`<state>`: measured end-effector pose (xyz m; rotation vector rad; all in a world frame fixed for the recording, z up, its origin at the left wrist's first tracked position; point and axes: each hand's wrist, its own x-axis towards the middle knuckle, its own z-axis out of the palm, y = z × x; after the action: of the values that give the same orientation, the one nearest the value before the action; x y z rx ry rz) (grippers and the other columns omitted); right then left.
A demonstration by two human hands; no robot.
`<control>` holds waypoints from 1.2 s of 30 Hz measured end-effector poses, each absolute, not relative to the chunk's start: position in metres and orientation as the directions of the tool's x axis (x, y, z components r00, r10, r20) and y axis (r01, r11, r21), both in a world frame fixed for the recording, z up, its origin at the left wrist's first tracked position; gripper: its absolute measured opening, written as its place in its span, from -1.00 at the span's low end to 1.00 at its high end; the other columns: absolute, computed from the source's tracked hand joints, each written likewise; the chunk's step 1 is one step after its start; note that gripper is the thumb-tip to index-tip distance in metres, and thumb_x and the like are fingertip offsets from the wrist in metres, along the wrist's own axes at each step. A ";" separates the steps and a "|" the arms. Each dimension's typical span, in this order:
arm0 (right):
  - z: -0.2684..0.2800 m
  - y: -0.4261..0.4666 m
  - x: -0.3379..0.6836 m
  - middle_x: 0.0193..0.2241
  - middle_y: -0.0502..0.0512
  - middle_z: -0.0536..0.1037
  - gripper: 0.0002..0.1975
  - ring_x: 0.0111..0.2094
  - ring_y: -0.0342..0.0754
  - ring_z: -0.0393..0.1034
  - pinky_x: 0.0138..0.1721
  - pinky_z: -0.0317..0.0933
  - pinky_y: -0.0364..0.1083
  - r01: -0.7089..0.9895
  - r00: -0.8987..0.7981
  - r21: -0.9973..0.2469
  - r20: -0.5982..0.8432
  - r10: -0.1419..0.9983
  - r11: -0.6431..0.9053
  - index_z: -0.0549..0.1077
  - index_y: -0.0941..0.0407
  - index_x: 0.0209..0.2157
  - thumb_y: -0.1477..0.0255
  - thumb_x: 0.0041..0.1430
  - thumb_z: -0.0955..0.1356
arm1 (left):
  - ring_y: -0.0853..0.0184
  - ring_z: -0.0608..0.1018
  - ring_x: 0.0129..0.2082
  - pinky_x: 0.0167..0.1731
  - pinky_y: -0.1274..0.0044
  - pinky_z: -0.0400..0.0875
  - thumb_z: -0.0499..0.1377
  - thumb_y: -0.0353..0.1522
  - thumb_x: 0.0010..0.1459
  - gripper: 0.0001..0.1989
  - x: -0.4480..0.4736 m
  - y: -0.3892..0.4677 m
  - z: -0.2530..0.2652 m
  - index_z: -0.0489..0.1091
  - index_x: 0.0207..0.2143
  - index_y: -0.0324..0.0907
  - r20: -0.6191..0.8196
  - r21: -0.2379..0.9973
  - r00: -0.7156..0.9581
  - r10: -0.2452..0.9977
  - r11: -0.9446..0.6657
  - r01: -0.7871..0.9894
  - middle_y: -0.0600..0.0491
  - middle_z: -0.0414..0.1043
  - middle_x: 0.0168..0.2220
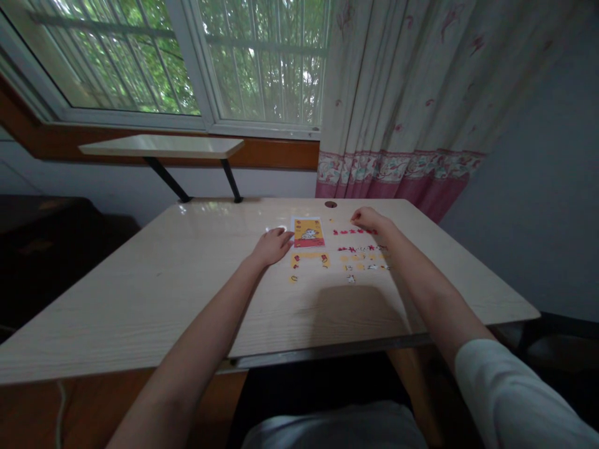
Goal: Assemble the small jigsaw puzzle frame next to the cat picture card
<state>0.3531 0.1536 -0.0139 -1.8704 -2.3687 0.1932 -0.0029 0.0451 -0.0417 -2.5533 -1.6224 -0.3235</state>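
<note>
My left hand (273, 244) lies on the desk with its fingers stretched out, the fingertips at the left edge of a picture card (309, 233) showing a pale animal on a yellow and red ground. Beyond a row of red jigsaw pieces (349, 232), my right hand (369, 218) is closed in a pinch. A small yellowish jigsaw piece (352, 219) shows at its fingertips, mostly hidden. Below the card, some yellow pieces (311, 255) are joined into part of a frame. More loose pieces (359, 257) lie in rows to the right, partly behind my right forearm.
The pale wooden desk (187, 280) has a round cable hole (331, 204) near its back edge. A small raised shelf (163, 146) on black legs stands at the back left. A window and a patterned curtain (397, 125) are behind the desk.
</note>
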 end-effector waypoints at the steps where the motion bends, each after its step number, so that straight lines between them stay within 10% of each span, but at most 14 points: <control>1: -0.013 0.152 0.353 -0.33 0.11 0.58 -0.81 -0.37 -0.14 0.40 -0.36 0.16 -0.23 0.957 -0.228 -0.183 0.013 0.974 0.226 0.55 0.17 -0.29 0.45 -0.01 0.39 | 0.15 0.36 0.05 0.01 0.32 0.26 -0.10 -0.19 0.26 -0.58 -0.003 0.045 -0.042 0.27 0.10 -0.09 0.233 0.036 0.409 0.882 -0.429 0.903 -0.10 0.29 0.06; 9: -0.006 0.126 0.347 -0.45 0.10 0.54 -0.81 -0.48 -0.17 0.34 -0.45 0.14 -0.21 0.919 -0.219 -0.316 0.084 0.972 0.235 0.46 0.20 -0.34 0.36 0.05 0.34 | 0.13 0.36 0.04 0.01 0.30 0.26 -0.08 -0.22 0.25 -0.59 -0.002 0.043 -0.040 0.27 0.08 -0.13 0.235 0.063 0.404 0.884 -0.429 0.901 -0.12 0.28 0.06; 17: 0.004 0.056 0.315 -0.56 0.01 0.45 -0.81 -0.53 -0.20 0.30 -0.49 0.18 -0.20 0.462 -0.392 -0.792 0.222 0.893 0.400 0.37 0.16 -0.46 0.36 -0.12 0.39 | 0.17 0.44 -0.10 -0.09 0.38 0.32 0.01 -0.26 0.17 -0.65 0.009 0.035 -0.020 0.40 -0.07 -0.21 0.278 0.216 0.446 0.850 -0.508 0.834 -0.11 0.42 -0.10; 27: -0.011 -0.021 0.274 -0.48 0.04 0.51 -0.70 -0.52 -0.20 0.31 -0.49 0.16 -0.20 0.349 -0.465 -0.836 0.238 0.853 0.424 0.51 0.17 -0.22 0.31 0.02 0.37 | 0.39 0.44 -0.47 -0.46 0.58 0.26 0.11 -0.32 0.07 -0.79 0.056 -0.022 0.019 0.51 -0.41 -0.22 0.163 0.684 0.609 0.776 -0.534 0.497 0.04 0.49 -0.48; 36: -0.009 -0.033 0.262 -0.43 0.06 0.53 -0.69 -0.40 -0.15 0.41 -0.31 0.28 -0.13 0.240 -0.485 -0.874 0.269 0.832 0.422 0.45 0.16 -0.20 0.33 -0.01 0.40 | 0.46 0.35 -0.59 -0.56 0.63 0.19 0.16 -0.36 0.00 -0.86 0.058 -0.038 0.004 0.46 -0.49 -0.26 0.204 0.854 0.452 0.868 -0.384 0.352 0.08 0.42 -0.57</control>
<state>0.2619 -0.0332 -0.0089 -0.9069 -1.9551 1.0431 0.0580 -0.0384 0.0036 -3.2368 -1.7060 -1.4320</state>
